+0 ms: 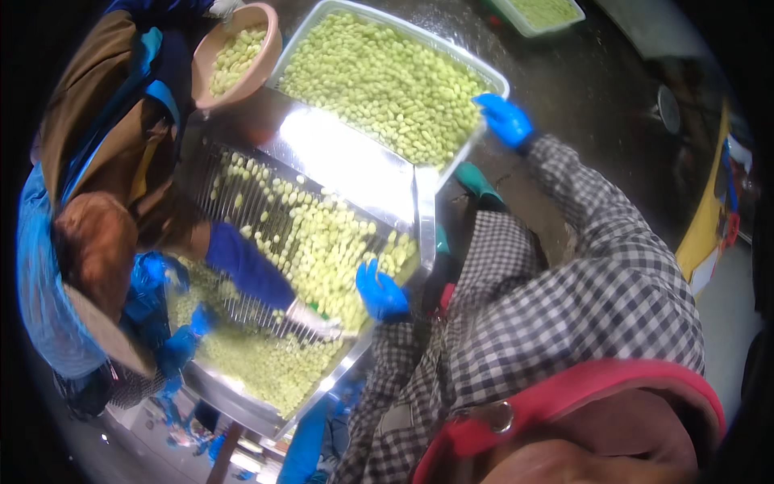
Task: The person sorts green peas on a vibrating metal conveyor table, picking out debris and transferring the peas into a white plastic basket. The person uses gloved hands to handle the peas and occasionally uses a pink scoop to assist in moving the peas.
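My left hand (381,291), in a blue glove, rests with spread fingers at the right edge of a heap of pale green, grape-like fruits (332,242) on a slatted metal grate. My right hand (505,121), also blue-gloved, reaches with extended fingers to the right corner of a white plastic crate (344,6) full of the same fruits; its fingertips overlap the rim. I see no object held in either hand. A bright metal chute plate (338,139) lies between grate and crate.
A co-worker's white-gloved hand (314,319) is on the grate, close to my left hand. Blue-gloved hands (202,319) of another person are at the lower fruits (272,369). A pink basin (273,36) of fruits stands upper left, another crate (532,30) at the top right.
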Motion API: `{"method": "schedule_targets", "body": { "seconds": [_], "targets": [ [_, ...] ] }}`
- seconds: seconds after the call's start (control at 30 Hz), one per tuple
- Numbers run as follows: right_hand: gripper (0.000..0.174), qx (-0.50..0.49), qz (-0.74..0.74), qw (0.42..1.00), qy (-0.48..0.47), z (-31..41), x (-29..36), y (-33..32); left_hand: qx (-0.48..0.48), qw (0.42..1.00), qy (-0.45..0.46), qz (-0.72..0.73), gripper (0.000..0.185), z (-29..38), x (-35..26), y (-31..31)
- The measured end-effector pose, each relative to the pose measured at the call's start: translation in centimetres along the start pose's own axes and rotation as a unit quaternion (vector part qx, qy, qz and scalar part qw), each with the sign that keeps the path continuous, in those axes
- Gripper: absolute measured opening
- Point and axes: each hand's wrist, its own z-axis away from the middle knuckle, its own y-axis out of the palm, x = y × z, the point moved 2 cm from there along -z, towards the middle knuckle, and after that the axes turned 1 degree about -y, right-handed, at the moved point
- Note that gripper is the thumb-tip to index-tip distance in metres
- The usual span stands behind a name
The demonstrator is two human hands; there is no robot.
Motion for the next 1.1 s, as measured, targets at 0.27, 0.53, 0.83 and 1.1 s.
{"method": "schedule_targets", "body": {
  "seconds": [0.27,0.53,0.83,1.1],
  "targets": [
    [0.046,-0.309,0.191,0.897,0.251,44.9,6.7,-18.7,0.059,0.973,0.187,0.122,0.029,0.2,5.4,1.9],
    [0.037,-0.544,0.358,0.647,0.397,86.0,17.5,-19.8,0.120,0.948,0.296,0.001,0.035,-2.7,0.3,-1.4],
    [0.032,-0.551,0.376,0.550,0.504,100.8,23.0,-6.8,0.111,0.925,0.356,-0.076,0.039,-3.6,-1.6,-0.6],
    [0.046,-0.498,0.513,0.477,0.512,103.0,24.2,-1.6,0.210,0.950,0.157,-0.171,0.085,-7.6,-7.4,1.2]
  ]
}}
